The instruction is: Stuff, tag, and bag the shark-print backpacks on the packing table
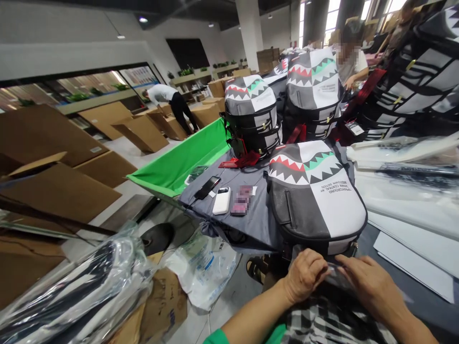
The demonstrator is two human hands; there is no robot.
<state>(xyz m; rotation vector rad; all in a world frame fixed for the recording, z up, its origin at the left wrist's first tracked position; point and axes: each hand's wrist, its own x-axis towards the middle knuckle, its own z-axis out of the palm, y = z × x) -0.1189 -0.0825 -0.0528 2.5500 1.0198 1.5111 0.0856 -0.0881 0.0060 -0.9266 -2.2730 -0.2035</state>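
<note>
A grey and white backpack (315,196) with a red and green zigzag-tooth print lies on the table's near edge. Just below it, my left hand (307,271) has its fingers curled round thin clear plastic (335,272). My right hand (371,282) pinches the same plastic a little to the right, close to my lap. Stacked backpacks (253,112) with red tags stand behind. To the left on the grey cloth (260,229) are a white device (222,200), a black phone (208,187) and a blurred pink item (242,200).
Clear plastic bags (412,191) and white sheets (416,263) lie at the right. A green-lined bin (179,165) adjoins the table. Plastic-wrapped goods (89,286) and cartons (163,306) fill the lower left. One person (165,95) bends over boxes; another (353,62) is behind the backpacks.
</note>
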